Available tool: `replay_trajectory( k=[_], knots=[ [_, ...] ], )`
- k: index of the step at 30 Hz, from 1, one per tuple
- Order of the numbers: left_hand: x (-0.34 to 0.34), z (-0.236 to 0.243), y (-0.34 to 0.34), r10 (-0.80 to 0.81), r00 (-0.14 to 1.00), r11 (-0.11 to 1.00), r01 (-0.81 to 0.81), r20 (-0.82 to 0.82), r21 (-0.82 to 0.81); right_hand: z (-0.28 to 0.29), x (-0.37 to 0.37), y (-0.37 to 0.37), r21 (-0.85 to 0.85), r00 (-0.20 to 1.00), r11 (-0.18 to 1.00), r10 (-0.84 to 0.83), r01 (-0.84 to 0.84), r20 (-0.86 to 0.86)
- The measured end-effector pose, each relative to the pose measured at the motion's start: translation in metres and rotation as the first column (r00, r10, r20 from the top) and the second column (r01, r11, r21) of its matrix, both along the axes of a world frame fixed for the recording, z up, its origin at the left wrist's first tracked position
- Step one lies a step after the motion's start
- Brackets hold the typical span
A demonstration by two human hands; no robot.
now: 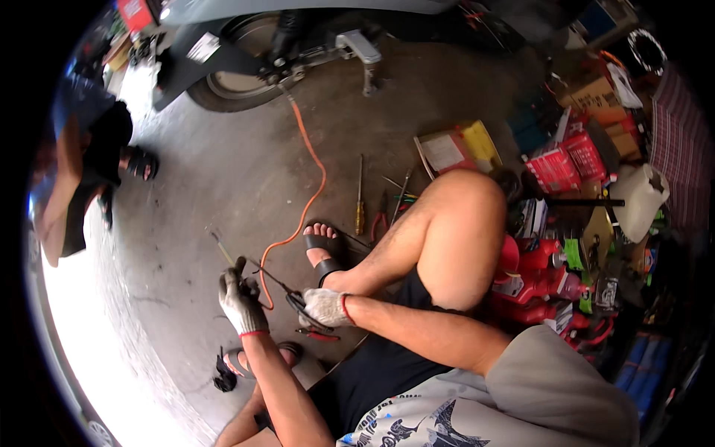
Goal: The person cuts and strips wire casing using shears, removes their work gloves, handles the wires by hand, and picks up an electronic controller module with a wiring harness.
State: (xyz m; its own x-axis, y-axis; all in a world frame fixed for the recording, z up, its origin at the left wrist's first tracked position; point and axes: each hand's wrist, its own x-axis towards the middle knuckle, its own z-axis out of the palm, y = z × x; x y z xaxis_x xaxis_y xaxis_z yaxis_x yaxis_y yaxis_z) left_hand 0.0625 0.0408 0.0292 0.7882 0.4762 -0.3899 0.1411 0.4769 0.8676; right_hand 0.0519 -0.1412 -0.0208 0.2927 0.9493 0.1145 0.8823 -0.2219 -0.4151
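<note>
Your left hand (240, 302), gloved, sits low and left of centre in the frame, fingers curled shut around the upper end of a thin dark cable (269, 277). Your right hand (325, 306), also gloved, lies just to the right of it, near the middle of the picture, fingers closed over the cable's lower end together with what looks like a dark-handled tool (307, 313); the exact grip under the glove is hard to make out.

The cable runs between your two hands, so it is touching both. Its long axis slants from upper left at your left fist down to lower right at your right fist. A thin rod (221, 246) sticks out past your left hand, pointing on toward the upper left of the frame.

Red-handled pliers (320, 335) lie on the concrete floor (223, 171) just below your right hand, the nearer hand to them. An orange hose (309, 175) curls from the scooter (253, 52) at the top of the frame down toward your left hand, passing beside your sandalled foot (324, 249). Screwdrivers (360, 197) lie well apart, above centre.
</note>
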Motion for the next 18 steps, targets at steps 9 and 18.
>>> replay_trajectory(
  k=[9,18],
  knots=[
    [-0.023,-0.043,0.023,-0.158,0.971,0.886,0.219,-0.177,0.409,0.136,-0.050,0.031,-0.161,0.328,0.558,-0.670,0.814,-0.665],
    [-0.044,-0.025,-0.014,-0.121,0.947,0.889,0.237,-0.298,0.392,0.146,-0.083,0.095,-0.095,0.866,0.869,-0.464,0.486,0.186]
  ],
)
